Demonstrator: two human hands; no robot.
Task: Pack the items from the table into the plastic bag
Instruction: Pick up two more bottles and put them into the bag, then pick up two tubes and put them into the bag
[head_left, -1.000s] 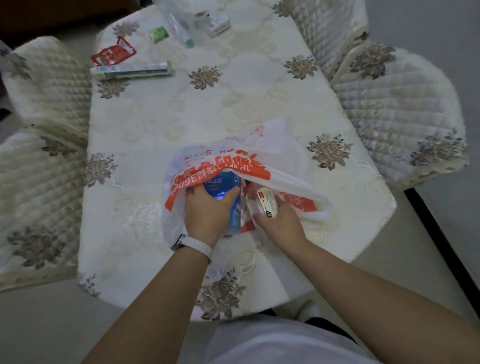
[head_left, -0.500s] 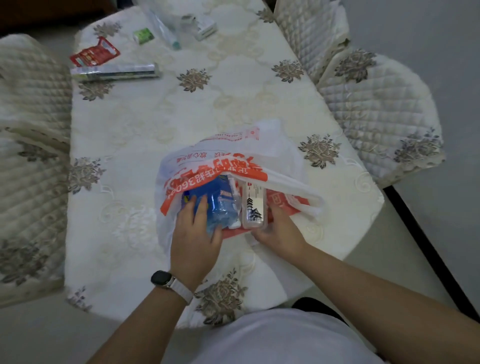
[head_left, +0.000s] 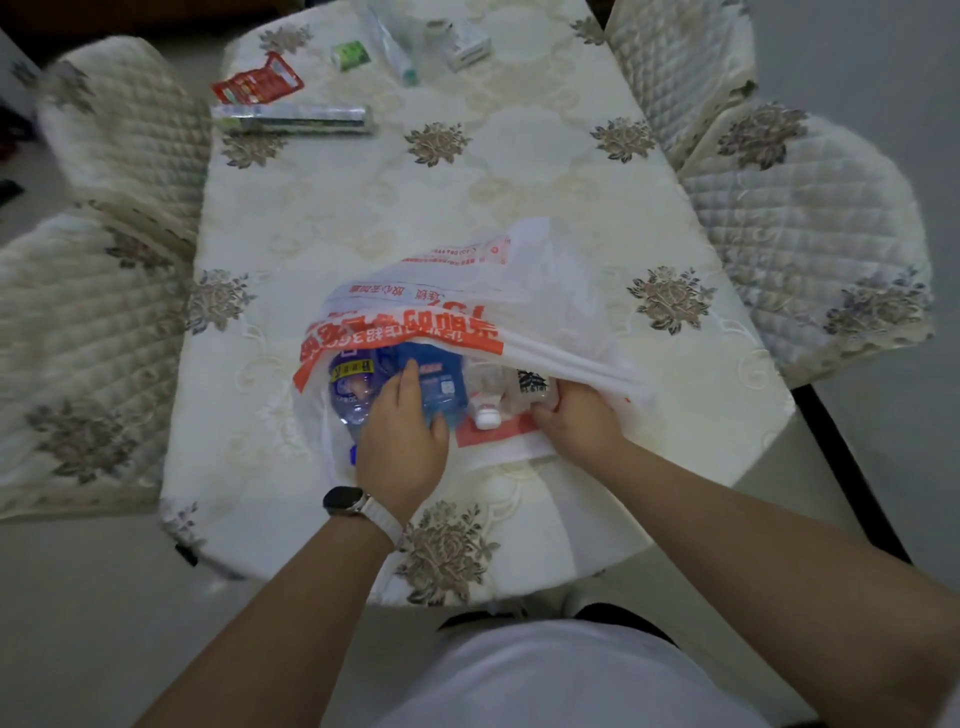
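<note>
A white plastic bag with orange print lies open on the near part of the table. Inside its mouth sit a blue pack and a clear bottle with a white cap. My left hand rests flat on the blue pack, fingers together, pressing it into the bag. My right hand is closed on the bag's lower edge beside the bottle. Farther back lie a red packet, a long silvery box, a green item, a tube and a small white box.
The table wears a cream cloth with brown flower motifs. Quilted chairs stand at the left and right. The table's near edge is just below my wrists. A smartwatch sits on my left wrist.
The blue pack and the bottle have gone deeper into the bag. My left hand has shifted from gripping the pack to lying flat on it; my right hand has moved from the bottle to the bag's edge.
</note>
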